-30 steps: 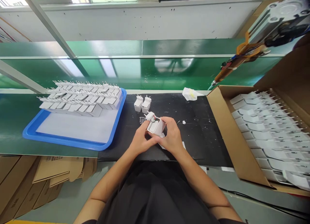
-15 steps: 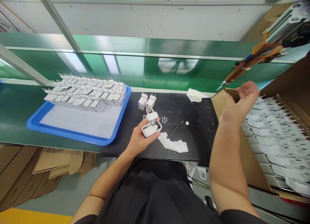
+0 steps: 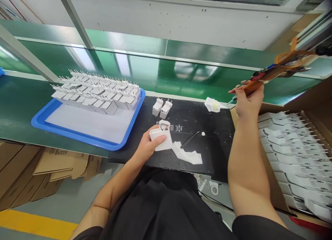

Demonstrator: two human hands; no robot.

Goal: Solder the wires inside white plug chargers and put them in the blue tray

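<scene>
My left hand [image 3: 146, 145] grips an opened white plug adapter [image 3: 163, 141] over the black mat. The adapter's pronged cap is lifted at the far side, with thin red and dark wires showing beneath it. At the upper right my right hand [image 3: 249, 98] is wrapped around a brown glue dispenser [image 3: 255, 86], whose pale blue nozzle points down and left. Two white adapters [image 3: 162, 108] stand just beyond my left hand. Tweezers [image 3: 189, 139] rest partly on a white tissue [image 3: 186, 153], near a small white lump [image 3: 203, 133].
A blue tray [image 3: 121, 143] at left carries rows of white adapters [image 3: 95, 94]. On the right, a cardboard box [image 3: 269, 177] holds many open white housings [image 3: 293, 153]. A yellow-stained crumpled tissue [image 3: 212, 104] lies near the mat's far edge. Flattened cartons [image 3: 62, 164] are below left.
My right hand has gone from open beside the dispenser to closed around it. The adapter in my left hand has tilted so its outer side faces me. The view has shifted slightly.
</scene>
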